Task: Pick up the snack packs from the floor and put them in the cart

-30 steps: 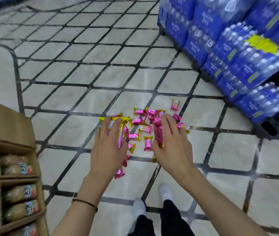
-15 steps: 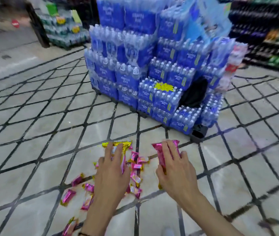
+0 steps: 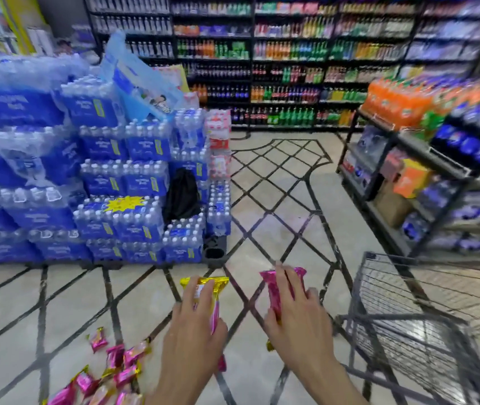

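The left hand (image 3: 194, 343) grips a yellow-ended pack (image 3: 213, 299) and the right hand (image 3: 297, 325) grips a pink pack (image 3: 276, 290), both held in the air just left of the wire cart (image 3: 408, 317). The loose packs (image 3: 115, 366) lie on the floor at lower left. The wrappers look slick, so a slack hold could let one slip out short of the rim, or snag on the wire and drop outside

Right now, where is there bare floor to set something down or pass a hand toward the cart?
Bare floor runs ahead between the water stack and the rack, and in front of the stack at left. The gap between the right hand and the cart is open too. Crowded: the loose snacks at lower left.
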Available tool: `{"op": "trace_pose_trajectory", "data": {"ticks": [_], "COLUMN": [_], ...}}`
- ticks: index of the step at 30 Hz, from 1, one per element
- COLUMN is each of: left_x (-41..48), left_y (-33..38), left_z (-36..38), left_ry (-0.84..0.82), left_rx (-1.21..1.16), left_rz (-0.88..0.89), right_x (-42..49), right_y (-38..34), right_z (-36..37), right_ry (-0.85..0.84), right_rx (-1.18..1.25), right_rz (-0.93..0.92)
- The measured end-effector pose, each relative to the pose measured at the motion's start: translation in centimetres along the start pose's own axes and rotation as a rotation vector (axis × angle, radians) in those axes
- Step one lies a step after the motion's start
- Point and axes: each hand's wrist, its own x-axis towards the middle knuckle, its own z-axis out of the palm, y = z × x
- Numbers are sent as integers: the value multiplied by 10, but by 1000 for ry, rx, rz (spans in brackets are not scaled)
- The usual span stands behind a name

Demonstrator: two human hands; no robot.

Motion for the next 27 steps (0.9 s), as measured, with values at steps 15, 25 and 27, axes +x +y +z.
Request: {"op": "trace_pose_trajectory", "data": {"ticks": [15, 25, 27], "left_x": [55, 137, 154], "left_y": [357, 439, 453], "left_z": [233, 366, 390], "left_ry": [-341, -506, -541], "left_rx": [-85, -29, -30], "left_rz": [386, 514, 515], "right_x": [-7, 42, 54], "right_y": [377, 492, 510], "right_z": [-48, -12, -6], "right_ry": [67, -90, -92], "right_rx": [15, 18, 36], "right_rz": [551, 799, 826]}}
